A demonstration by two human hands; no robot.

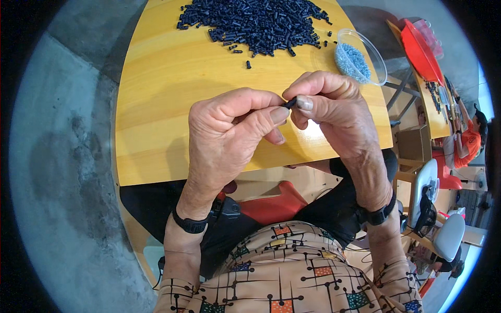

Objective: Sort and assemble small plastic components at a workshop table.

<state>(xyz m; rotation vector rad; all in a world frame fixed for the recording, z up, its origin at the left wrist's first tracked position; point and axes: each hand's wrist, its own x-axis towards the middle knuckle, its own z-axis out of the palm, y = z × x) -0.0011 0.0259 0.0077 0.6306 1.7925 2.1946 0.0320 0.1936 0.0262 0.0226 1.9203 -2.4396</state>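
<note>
My left hand (229,130) and my right hand (334,112) meet above the near half of a yellow wooden table (167,99). Between the thumbs and forefingers of both hands sits one small black tube piece (290,103), pinched at either end. A large heap of the same small black pieces (258,23) lies at the table's far side, with a few strays near it. A clear round bowl of pale blue beads (356,58) stands at the far right of the table, just beyond my right hand.
Grey concrete floor (62,156) lies to the left. At the right stands another table with a red tray (420,49), a person in an orange top (467,141), a cardboard box (415,143) and white chairs (449,235). A red object (274,203) rests on my lap.
</note>
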